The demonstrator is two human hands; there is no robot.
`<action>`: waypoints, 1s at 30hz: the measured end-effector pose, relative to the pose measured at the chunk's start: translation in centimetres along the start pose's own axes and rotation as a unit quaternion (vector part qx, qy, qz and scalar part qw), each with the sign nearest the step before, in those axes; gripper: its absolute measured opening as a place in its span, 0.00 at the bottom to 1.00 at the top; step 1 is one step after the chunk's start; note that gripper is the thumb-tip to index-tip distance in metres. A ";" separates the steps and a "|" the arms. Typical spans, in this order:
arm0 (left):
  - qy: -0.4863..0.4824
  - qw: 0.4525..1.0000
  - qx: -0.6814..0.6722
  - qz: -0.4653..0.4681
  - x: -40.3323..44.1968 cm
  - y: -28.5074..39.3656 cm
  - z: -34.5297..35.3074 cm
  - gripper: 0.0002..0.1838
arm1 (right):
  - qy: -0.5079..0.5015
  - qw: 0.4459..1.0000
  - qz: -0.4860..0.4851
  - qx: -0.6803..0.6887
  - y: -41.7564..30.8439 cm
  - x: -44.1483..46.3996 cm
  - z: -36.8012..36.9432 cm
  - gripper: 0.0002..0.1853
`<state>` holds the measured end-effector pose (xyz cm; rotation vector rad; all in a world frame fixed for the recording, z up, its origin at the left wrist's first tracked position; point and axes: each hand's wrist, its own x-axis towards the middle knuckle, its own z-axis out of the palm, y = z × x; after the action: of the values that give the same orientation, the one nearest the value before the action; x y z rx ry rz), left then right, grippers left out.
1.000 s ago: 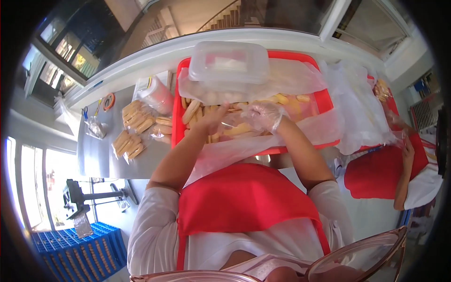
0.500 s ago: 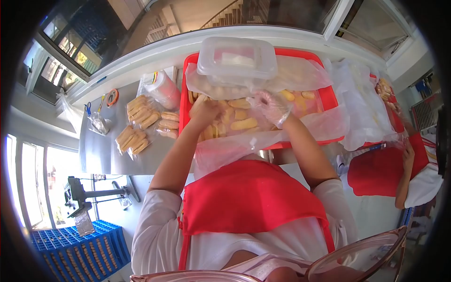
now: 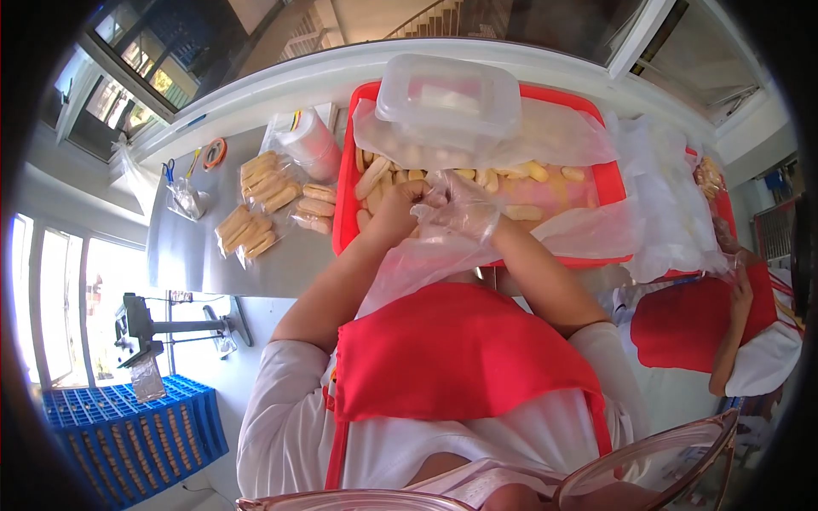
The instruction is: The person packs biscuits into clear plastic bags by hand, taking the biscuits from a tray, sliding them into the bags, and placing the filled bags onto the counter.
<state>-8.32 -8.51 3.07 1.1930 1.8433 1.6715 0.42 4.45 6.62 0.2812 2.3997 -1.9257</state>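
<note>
Tray [image 3: 346, 196], red plastic, sits on grey surface [image 3: 247, 277] w/ pale finger biscuits [image 3: 527, 212] loose inside it & paper liner [image 3: 592, 234] along its near & far sides. L & R hands are v. close together at tray's near-L part. L hand [image 3: 406, 211], bare, is curled nearly closed; can't tell what, if anything, it grips. R hand [image 3: 467, 213], in clear glove [image 3: 486, 223], is part-curled w/ fingers bent toward L hand; clear film [image 3: 437, 192] shows btwn them, but can't tell if it's all glove, so hold unclear. Translucent tub [image 3: 447, 95] is at tray's far side. L of tray: several bagged biscuits packs [image 3: 271, 181], plastic roll [image 3: 308, 149] near rim, tape [image 3: 215, 153] & scissors [image 3: 168, 169] farther off. R of tray: white sheeting [image 3: 669, 196], plus person [image 3: 734, 328] in red apron [image 3: 682, 328].
</note>
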 end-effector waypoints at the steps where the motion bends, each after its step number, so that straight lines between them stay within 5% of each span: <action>1: 0.026 0.997 -0.020 -0.070 0.0 0.0 -0.3 0.09 | 0.019 0.999 -0.044 -0.003 0.3 0.1 0.0 0.15; 3: 0.079 0.973 -0.063 -0.208 0.2 -0.3 -1.3 0.10 | 0.016 0.998 -0.059 -0.032 1.2 0.6 -0.3 0.13; 5: 0.120 0.969 -0.085 -0.199 -0.1 -0.7 -2.1 0.12 | -0.028 0.997 0.000 -0.079 2.4 1.2 -1.2 0.13; 8: 0.158 0.972 -0.085 -0.148 -0.8 -2.4 -3.2 0.12 | 0.044 0.999 -0.017 0.001 2.9 1.3 -2.1 0.11; 11: 0.171 0.979 -0.044 -0.098 -1.4 -3.1 -3.9 0.10 | 0.048 0.981 0.004 0.189 5.6 2.5 -3.4 0.10; 14: 0.149 0.977 0.120 0.090 -1.6 -1.7 -4.5 0.09 | -0.018 0.981 0.018 -0.194 4.4 1.7 -4.5 0.10; 17: 0.145 0.967 0.164 0.134 -2.1 -1.4 -5.5 0.11 | -0.202 0.848 0.125 -0.474 5.4 1.4 -4.1 0.16; 20: 0.173 0.967 0.162 0.096 -2.8 -3.7 -5.9 0.13 | -0.245 0.789 -0.037 -0.563 9.0 0.8 -3.4 0.19; 22: 0.202 0.978 0.045 -0.004 -3.7 -5.5 -5.1 0.12 | -0.207 0.789 -0.021 -0.577 9.0 0.5 -2.8 0.18; 25: 0.218 0.971 0.067 -0.077 -4.5 -6.7 -4.2 0.07 | -0.160 0.810 0.087 -0.557 4.8 0.8 -2.2 0.17; 30: 0.247 0.965 0.001 -0.083 -4.7 -6.4 -3.3 0.03 | -0.025 0.839 0.184 -0.511 8.3 1.8 -4.5 0.17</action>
<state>-10.31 -13.79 -3.40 0.6271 2.1546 1.9929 0.46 10.73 -0.63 0.5309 2.6602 -0.3443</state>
